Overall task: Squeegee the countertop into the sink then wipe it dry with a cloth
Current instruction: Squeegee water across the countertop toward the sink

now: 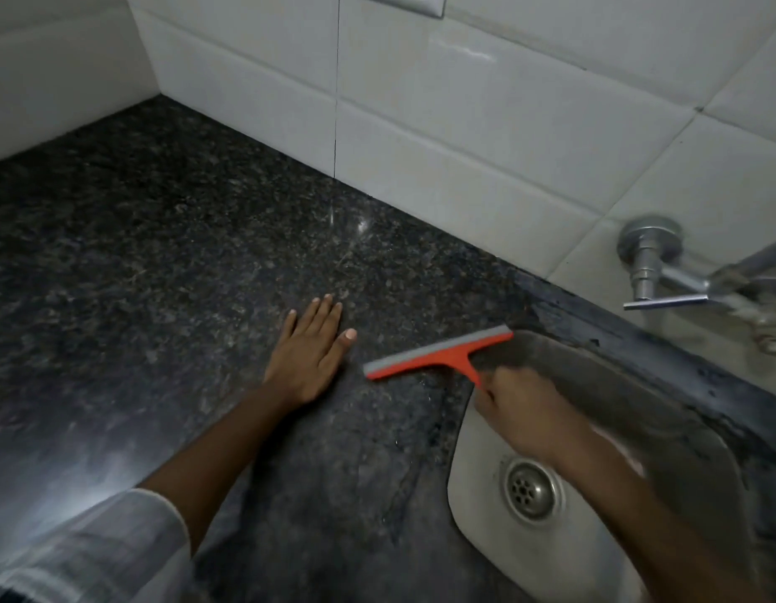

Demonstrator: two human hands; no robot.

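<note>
My right hand grips the handle of an orange squeegee with a grey blade. Its blade lies across the dark speckled granite countertop, right at the left rim of the steel sink. The hand itself hovers over the sink basin, above the round drain. My left hand lies flat on the countertop, palm down and fingers together, just left of the blade. No cloth is in view.
White wall tiles run along the back and left of the counter. A chrome tap juts from the wall above the sink's far right. A light switch plate sits at the top edge.
</note>
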